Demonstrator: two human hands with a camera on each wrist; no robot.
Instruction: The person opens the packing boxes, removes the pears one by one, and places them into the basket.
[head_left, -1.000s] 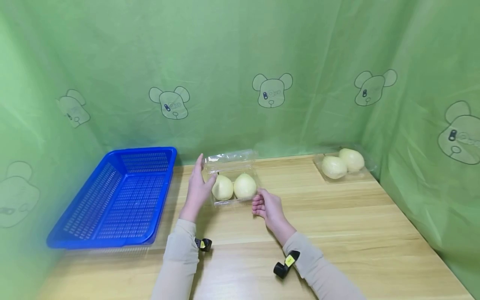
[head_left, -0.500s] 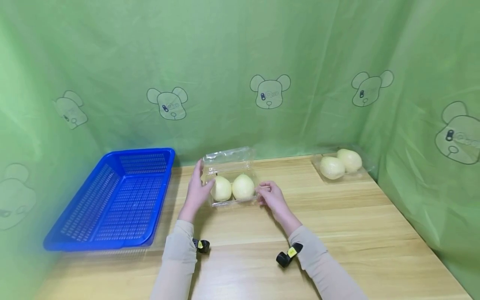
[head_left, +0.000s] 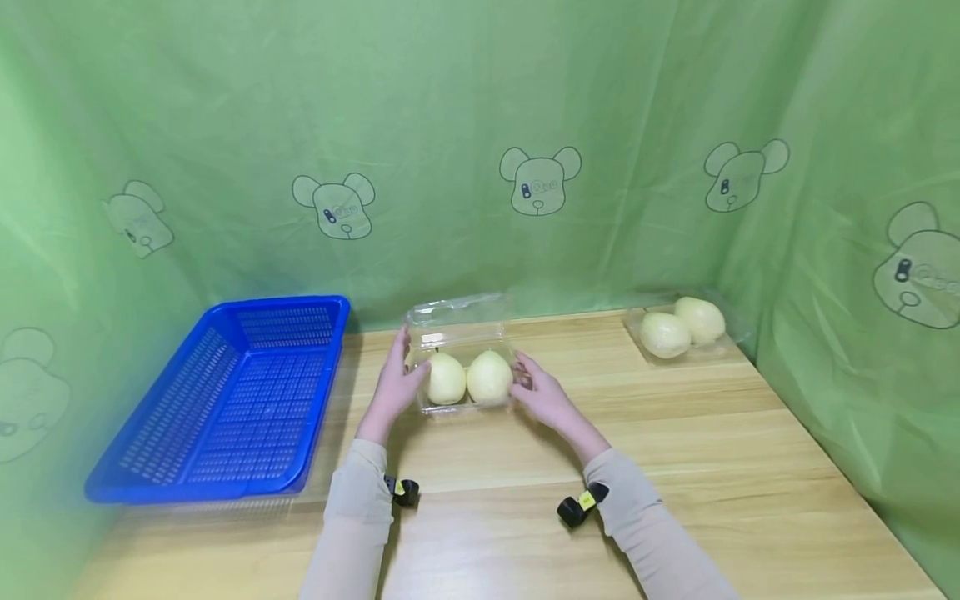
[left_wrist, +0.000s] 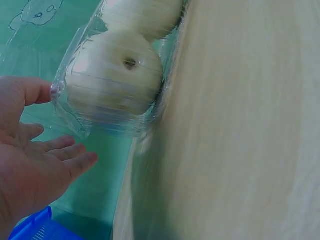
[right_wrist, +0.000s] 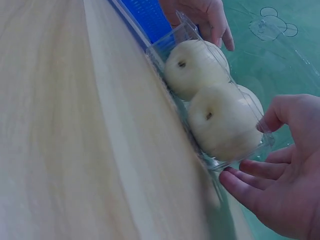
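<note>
A clear plastic clamshell box point(head_left: 457, 333) with its lid raised at the back holds two pale yellow pears point(head_left: 490, 377), side by side. My left hand point(head_left: 393, 383) is at the box's left end. Its thumb touches the rim in the left wrist view, while the other fingers point(left_wrist: 65, 152) extend relaxed, apart from the plastic. At the right end is my right hand point(head_left: 546, 396). In the right wrist view, its thumb lies at the upper rim beside the nearer pear point(right_wrist: 225, 122), and its extended fingertips point(right_wrist: 232, 182) reach the box's lower corner.
A blue plastic basket point(head_left: 258, 408) stands at the left of the wooden table point(head_left: 480, 517). Toward the back right corner, two more pears point(head_left: 666, 335) sit in another clear plastic box point(head_left: 723, 346). Green curtains point(head_left: 450, 100) enclose the table's back and sides.
My right hand has moved from the box's front right corner round to its right end, with its fingers less curled. The raised lid has shifted slightly; my left hand stays nearly in place.
</note>
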